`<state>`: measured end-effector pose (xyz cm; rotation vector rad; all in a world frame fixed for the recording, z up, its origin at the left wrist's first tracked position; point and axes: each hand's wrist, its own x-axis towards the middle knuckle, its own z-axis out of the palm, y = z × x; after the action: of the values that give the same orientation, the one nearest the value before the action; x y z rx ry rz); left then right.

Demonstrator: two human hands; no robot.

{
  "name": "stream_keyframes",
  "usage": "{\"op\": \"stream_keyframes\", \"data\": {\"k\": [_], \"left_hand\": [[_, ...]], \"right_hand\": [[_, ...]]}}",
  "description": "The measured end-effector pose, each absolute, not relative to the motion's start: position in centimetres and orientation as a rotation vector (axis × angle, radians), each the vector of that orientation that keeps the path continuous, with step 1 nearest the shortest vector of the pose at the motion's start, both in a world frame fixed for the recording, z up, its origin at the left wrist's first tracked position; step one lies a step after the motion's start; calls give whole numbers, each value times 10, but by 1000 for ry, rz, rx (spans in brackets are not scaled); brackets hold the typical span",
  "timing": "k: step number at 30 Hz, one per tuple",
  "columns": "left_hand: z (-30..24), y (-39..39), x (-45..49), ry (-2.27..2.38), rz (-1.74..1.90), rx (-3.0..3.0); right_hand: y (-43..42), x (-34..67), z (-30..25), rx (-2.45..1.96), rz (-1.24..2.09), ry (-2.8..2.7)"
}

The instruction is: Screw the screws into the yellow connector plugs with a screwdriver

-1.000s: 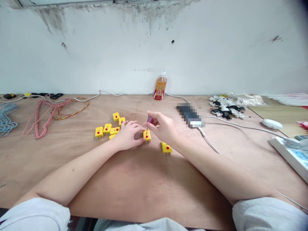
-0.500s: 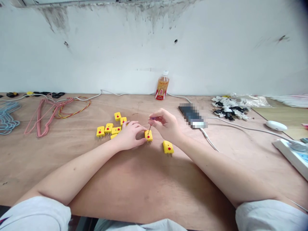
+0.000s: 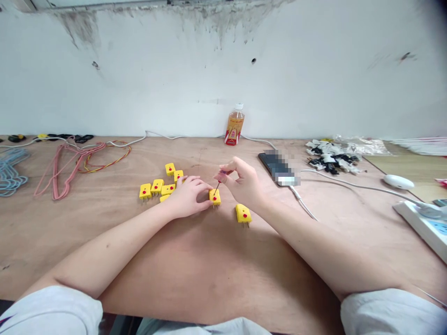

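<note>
Between the thumb and fingers of my left hand is the left side of a yellow plug with a red dot and metal prongs facing me. My right hand pinches a small screwdriver, its thin shaft slanting down so the tip meets the plug's top. Most of the handle is hidden by my fingers. Another yellow plug lies apart, below my right wrist. Several more yellow plugs sit left of my left hand, some partly covered by it.
A drink bottle stands by the wall. To the right are a phone on a cable, a pile of black and white parts, a white mouse and a power strip. Pink wire and blue wire lie left.
Both hands stay at the same plug. My right fingers have shifted slightly on the screwdriver, and the view has moved a little.
</note>
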<state>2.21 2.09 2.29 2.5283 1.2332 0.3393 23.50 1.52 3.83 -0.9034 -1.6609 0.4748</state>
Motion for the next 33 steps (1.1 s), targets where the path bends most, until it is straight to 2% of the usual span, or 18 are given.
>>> {"op": "stream_keyframes", "data": {"k": [2, 4, 9, 11, 16, 18, 23, 25, 29, 31, 33], "left_hand": [[23, 21, 22, 1238, 341, 2528], [23, 21, 23, 1234, 334, 2526], [23, 21, 22, 1214, 347, 2525], [21, 22, 21, 1209, 354, 2530], [20, 22, 21, 1215, 361, 2523], [20, 22, 21, 1213, 362, 2521], [21, 22, 21, 1208, 366, 2525], [21, 22, 21, 1212, 356, 2522], [20, 22, 21, 1211, 348, 2513], [21, 22, 21, 1206, 350, 2520], [21, 22, 21, 1210, 354, 2527]], "right_hand": [[15, 234, 36, -908, 346, -1641], [15, 234, 34, -865, 371, -1669], [15, 235, 32, -750, 809, -1695], [14, 234, 31, -820, 757, -1680], [13, 231, 28, -919, 355, -1606], [13, 231, 29, -874, 384, -1660], [12, 233, 30, -820, 770, -1714], [12, 233, 28, -888, 710, -1657], [11, 230, 23, -979, 384, -1619], [11, 230, 24, -954, 388, -1668], [11, 232, 28, -893, 542, -1716]]}}
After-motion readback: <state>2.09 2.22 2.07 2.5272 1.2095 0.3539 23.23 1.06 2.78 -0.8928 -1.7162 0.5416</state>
